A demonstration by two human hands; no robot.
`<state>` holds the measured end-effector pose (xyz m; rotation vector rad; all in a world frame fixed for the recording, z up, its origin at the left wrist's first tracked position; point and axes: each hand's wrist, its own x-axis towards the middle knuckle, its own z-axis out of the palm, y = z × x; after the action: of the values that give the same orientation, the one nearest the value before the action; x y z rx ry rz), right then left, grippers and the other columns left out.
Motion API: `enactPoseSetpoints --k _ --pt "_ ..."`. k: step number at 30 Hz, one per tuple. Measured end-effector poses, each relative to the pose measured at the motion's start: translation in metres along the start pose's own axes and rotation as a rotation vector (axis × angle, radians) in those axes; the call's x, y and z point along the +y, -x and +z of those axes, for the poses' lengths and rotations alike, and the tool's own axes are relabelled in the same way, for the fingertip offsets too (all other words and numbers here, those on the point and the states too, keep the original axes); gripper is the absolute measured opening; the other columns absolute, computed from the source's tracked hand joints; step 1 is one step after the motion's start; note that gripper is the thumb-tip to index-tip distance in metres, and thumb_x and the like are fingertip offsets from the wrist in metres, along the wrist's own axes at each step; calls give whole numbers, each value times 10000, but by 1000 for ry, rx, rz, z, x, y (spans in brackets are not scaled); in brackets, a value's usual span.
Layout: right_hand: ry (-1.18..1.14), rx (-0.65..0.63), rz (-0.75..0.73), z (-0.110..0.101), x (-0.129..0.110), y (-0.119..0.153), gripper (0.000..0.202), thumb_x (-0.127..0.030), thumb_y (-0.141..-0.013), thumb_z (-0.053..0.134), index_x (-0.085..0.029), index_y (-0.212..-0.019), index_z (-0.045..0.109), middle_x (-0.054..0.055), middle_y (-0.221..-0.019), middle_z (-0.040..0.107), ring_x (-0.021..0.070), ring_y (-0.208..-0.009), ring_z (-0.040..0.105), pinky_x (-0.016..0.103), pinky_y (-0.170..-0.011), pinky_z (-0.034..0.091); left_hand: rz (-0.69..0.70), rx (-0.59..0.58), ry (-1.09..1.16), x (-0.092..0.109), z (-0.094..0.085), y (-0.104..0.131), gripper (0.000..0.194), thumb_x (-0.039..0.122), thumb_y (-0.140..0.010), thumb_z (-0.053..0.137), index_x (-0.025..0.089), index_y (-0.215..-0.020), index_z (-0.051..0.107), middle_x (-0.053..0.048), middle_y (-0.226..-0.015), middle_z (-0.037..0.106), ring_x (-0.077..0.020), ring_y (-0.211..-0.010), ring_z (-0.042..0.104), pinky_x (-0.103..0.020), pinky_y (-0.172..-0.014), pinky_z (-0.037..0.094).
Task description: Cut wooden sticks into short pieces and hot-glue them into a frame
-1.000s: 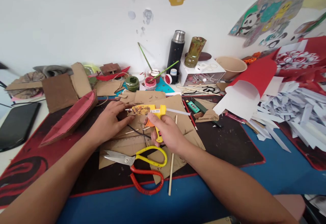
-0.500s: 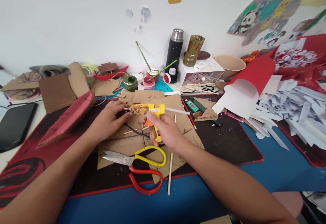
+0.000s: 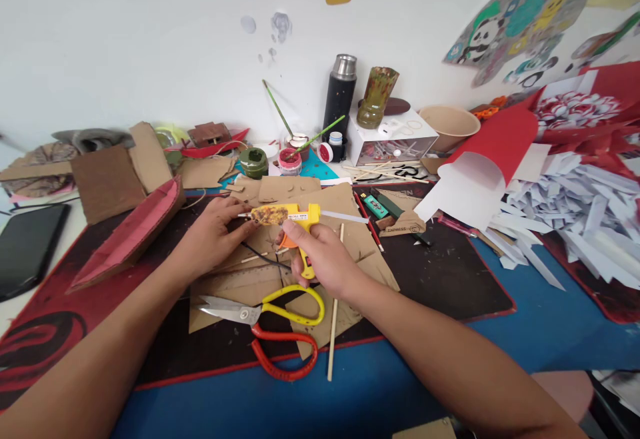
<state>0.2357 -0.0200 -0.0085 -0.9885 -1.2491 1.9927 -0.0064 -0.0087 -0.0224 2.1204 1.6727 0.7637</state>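
Observation:
My right hand [image 3: 325, 256] is wrapped round the handle of a yellow glue gun [image 3: 287, 216], its nozzle pointing left and a clear glue stick out of its back. My left hand [image 3: 217, 232] is by the nozzle, fingers bent and close together; what they hold, if anything, is too small to make out. Beneath both hands lie cardboard pieces [image 3: 360, 252]. Scissors [image 3: 245, 312] with one yellow and one red handle lie with blades apart nearer to me. A thin wooden stick [image 3: 333, 339] is right of them.
A pink-lined cardboard boat [image 3: 133, 232] and a black phone [image 3: 30, 249] are on the left. Behind stand paint jars [image 3: 254, 162], a black flask [image 3: 340, 96] and a white box [image 3: 390, 139]. White paper strips [image 3: 590, 206] are heaped on the right beside a red paper roll [image 3: 500, 129].
The whole view has shifted slightly, so things appear a little further left. Both hands and the glue gun keep nearly the same places over the cardboard.

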Motion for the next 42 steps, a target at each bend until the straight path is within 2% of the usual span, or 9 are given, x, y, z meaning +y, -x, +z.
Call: enactPoseSetpoints --k 8,13,31,42 --pt "-6 -3 12 0 0 0 540 -746 -943 646 -206 -953 647 -77 -465 529 109 -360 501 225 -417 353 10 0 0 0 -1 -1 454 650 -987 511 308 -1048 802 -80 -1045 730 -329 -1085 646 -543 -1059 537" --pt "-8 -8 1 0 1 0 531 -737 -947 648 -206 -958 652 -77 -459 527 114 -361 506 226 -420 362 11 -21 -3 1 -2 -2 415 630 -980 524 317 -970 796 -79 -1004 729 -335 -1058 651 -545 -1024 550" --pt "0 -18 -13 0 0 1 510 -709 -980 621 -201 -967 653 -75 -457 521 119 -369 508 224 -424 374 17 -17 -16 1 -1 -3 356 580 -965 536 310 -977 767 -79 -1049 745 -336 -1078 651 -541 -1043 531" --pt "-11 -28 -7 2 -5 5 419 -593 -1055 571 -189 -967 635 -69 -455 505 113 -383 500 222 -421 344 7 -25 -6 5 -2 -3 367 568 -969 539 284 -986 771 -68 -1087 741 -336 -1116 650 -533 -1080 523"
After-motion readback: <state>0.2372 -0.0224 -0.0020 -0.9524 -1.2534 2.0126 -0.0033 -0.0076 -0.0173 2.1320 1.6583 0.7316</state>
